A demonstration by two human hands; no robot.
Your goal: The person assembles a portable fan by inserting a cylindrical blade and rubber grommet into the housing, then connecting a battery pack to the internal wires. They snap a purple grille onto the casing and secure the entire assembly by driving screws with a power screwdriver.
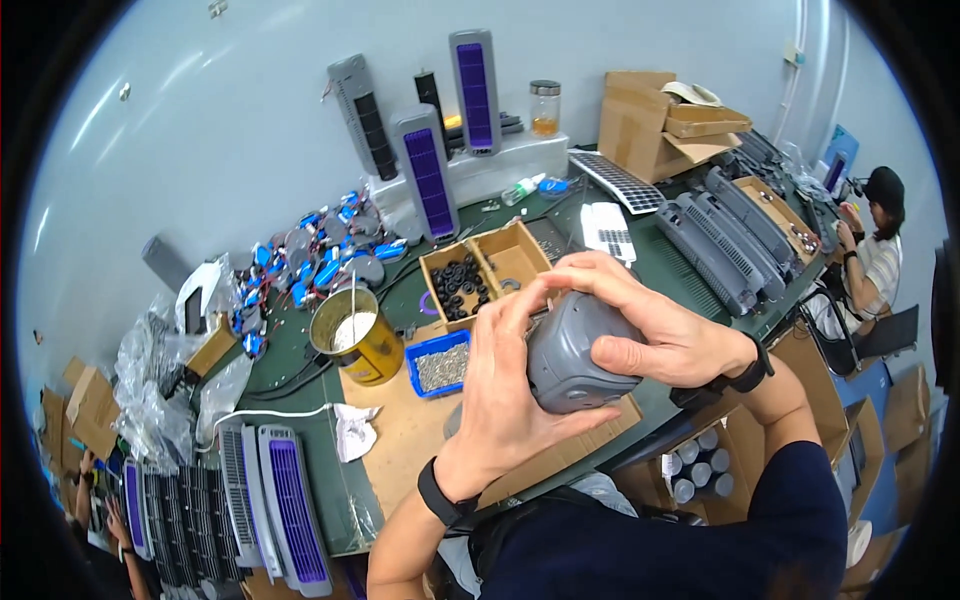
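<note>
Between my two hands is a grey plastic housing point(580, 352) with a rounded, box-like end turned up toward me. My left hand point(492, 385) is closed around its left side, thumb along the lower edge. From the right, my right hand point(665, 335) wraps over it, with the thumb pressed on the face and the fingers reaching across the far side. The housing's underside is hidden by my hands. Below it lies a sheet of cardboard point(395, 440) on the green table. Just beyond my left hand stands a blue tray point(437, 365) of small metal screws.
A yellow tin point(368, 345) stands left of the tray. Behind it, a cardboard box point(455, 318) holds black round parts. Blue-wrapped motors point(320, 250) heap at the left rear. Purple-fronted fan units point(290, 500) stand front left; grey housings point(715, 245) lie right. A co-worker point(880, 245) sits far right.
</note>
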